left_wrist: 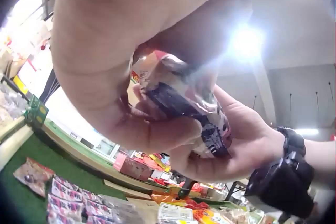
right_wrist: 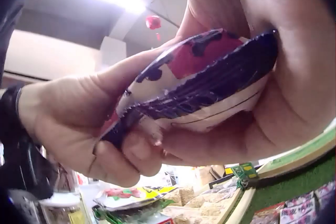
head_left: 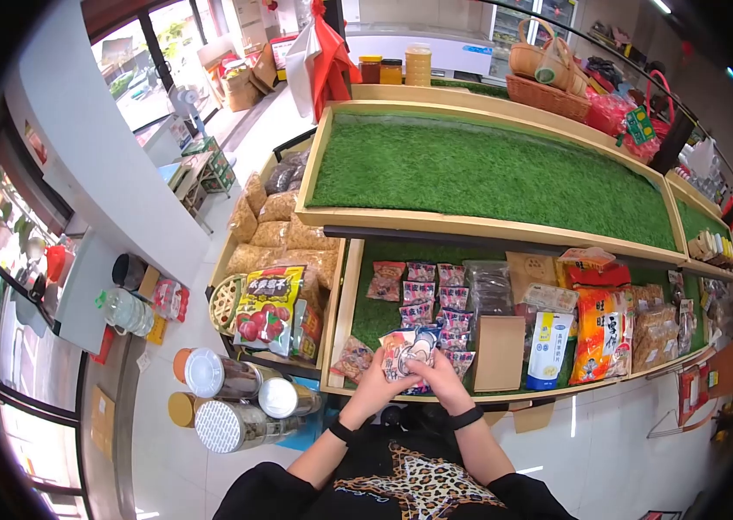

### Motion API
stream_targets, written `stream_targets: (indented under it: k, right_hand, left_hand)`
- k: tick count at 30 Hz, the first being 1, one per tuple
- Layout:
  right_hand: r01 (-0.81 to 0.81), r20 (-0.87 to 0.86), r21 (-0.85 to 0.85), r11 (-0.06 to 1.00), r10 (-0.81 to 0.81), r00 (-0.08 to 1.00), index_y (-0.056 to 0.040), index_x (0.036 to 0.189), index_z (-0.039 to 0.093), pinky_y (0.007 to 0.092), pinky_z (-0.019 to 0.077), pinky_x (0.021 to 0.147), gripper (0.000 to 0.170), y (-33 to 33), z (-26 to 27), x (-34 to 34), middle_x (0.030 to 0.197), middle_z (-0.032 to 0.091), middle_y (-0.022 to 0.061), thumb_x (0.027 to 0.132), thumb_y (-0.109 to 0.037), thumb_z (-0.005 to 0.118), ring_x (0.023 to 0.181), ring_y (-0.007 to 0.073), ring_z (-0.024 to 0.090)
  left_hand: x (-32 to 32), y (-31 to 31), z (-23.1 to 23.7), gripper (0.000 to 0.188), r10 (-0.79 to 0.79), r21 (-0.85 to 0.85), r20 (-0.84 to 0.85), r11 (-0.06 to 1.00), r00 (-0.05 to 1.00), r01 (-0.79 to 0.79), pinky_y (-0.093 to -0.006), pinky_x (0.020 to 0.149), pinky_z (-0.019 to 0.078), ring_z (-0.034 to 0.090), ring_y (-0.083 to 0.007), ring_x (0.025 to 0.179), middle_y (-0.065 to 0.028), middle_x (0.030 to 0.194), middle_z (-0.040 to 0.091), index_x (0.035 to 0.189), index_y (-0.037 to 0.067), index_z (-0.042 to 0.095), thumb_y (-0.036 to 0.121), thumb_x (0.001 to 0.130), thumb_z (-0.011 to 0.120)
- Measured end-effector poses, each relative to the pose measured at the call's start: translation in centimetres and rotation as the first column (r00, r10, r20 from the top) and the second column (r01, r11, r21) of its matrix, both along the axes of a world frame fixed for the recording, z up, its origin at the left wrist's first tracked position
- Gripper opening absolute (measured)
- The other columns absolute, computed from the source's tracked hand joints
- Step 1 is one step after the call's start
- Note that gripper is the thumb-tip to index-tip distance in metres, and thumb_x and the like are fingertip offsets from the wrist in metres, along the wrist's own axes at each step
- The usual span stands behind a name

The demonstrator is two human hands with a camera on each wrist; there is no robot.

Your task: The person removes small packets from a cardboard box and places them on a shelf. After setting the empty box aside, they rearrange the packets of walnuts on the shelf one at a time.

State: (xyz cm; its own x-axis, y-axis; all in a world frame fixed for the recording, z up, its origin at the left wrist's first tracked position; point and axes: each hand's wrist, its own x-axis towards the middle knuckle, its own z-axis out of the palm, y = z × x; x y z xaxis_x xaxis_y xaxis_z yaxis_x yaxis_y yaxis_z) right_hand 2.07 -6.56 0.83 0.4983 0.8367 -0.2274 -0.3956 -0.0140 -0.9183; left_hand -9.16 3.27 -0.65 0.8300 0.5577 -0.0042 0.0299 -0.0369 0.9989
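Both hands hold one small printed packet (head_left: 408, 348) at the front edge of the lower shelf. The left hand (head_left: 372, 387) grips its left side, with the fingers curled round it. On the packet's right side the right hand (head_left: 444, 381) pinches it with thumb and fingers. In the left wrist view the crinkled packet (left_wrist: 181, 103) lies between the two hands; in the right wrist view the packet (right_wrist: 194, 82) shows a dark blue band. Similar small packets (head_left: 418, 291) lie in columns just beyond the hands, and another packet (head_left: 353, 359) lies beside the left hand.
A brown cardboard box (head_left: 498, 354), a white-and-blue pouch (head_left: 548, 350) and orange snack bags (head_left: 602, 334) stand to the right. On the left are a yellow bag (head_left: 269, 310) and large jars (head_left: 232, 425). The upper shelf (head_left: 488, 173) has green turf and a wooden rim.
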Motion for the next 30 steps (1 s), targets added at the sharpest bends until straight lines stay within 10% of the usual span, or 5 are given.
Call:
stream_targets:
  k: [7,14,17,19,30]
  right_hand:
    - [-0.003,-0.074,-0.090,0.996,-0.004,0.997,0.0032,0.105,0.053,0.0230,0.0452,0.072,0.033,-0.7,-2.7,-0.5,0.095,0.061,0.0060,0.081,-0.017,0.062,0.081,0.0091,0.056]
    - [0.090,-0.208,-0.041,0.995,-0.097,0.973,-0.0006,0.104,0.055,0.0258,0.0452,0.076,0.027,-0.8,-2.2,-1.0,0.096,0.061,0.0051,0.083,-0.017,0.058,0.086,0.0117,0.058]
    - [0.151,-0.285,0.017,0.988,-0.140,0.948,-0.0011,0.105,0.053,0.0267,0.0454,0.077,0.027,-0.6,-2.5,-0.3,0.097,0.061,0.0052,0.084,-0.016,0.057,0.087,0.0128,0.058]
    - [0.169,-0.255,0.004,0.986,-0.162,0.953,-0.0009,0.108,0.052,0.0268,0.0452,0.077,0.027,-0.6,-2.6,0.1,0.100,0.060,0.0053,0.084,-0.014,0.055,0.088,0.0127,0.058]
    - [0.262,-0.414,0.099,0.960,-0.200,0.888,-0.0019,0.113,0.048,0.0326,0.0397,0.086,0.035,-0.8,-3.0,0.9,0.103,0.057,0.0070,0.081,-0.011,0.059,0.097,0.0161,0.053]
  left_hand:
    - [-0.6,0.8,0.2,0.056,-0.317,-0.171,-0.175,0.942,0.932,0.288,-0.0272,0.078,0.0438,0.054,-0.0127,0.091,-0.0083,0.101,0.058,0.114,0.000,0.047,0.023,0.071,0.072]
    - [-0.5,1.0,-1.5,0.065,-0.253,-0.005,-0.041,0.967,0.967,0.253,-0.0277,0.080,0.0435,0.052,-0.0153,0.098,-0.0090,0.109,0.054,0.121,-0.001,0.039,0.026,0.071,0.072]
    - [-0.6,-0.2,-0.7,0.063,-0.141,-0.351,-0.165,0.933,0.976,0.076,-0.0296,0.081,0.0435,0.052,-0.0161,0.099,-0.0086,0.109,0.053,0.121,0.000,0.039,0.026,0.073,0.071]
    - [-0.7,-0.7,-0.1,0.052,-0.119,-0.688,-0.177,0.725,0.977,-0.036,-0.0323,0.082,0.0433,0.052,-0.0152,0.097,-0.0076,0.108,0.053,0.117,0.002,0.042,0.023,0.076,0.068]
    - [0.7,-1.0,-2.0,0.038,-0.001,-0.720,-0.037,0.694,0.999,-0.026,-0.0283,0.081,0.0430,0.053,-0.0129,0.095,-0.0034,0.107,0.055,0.115,0.003,0.046,0.019,0.084,0.058]
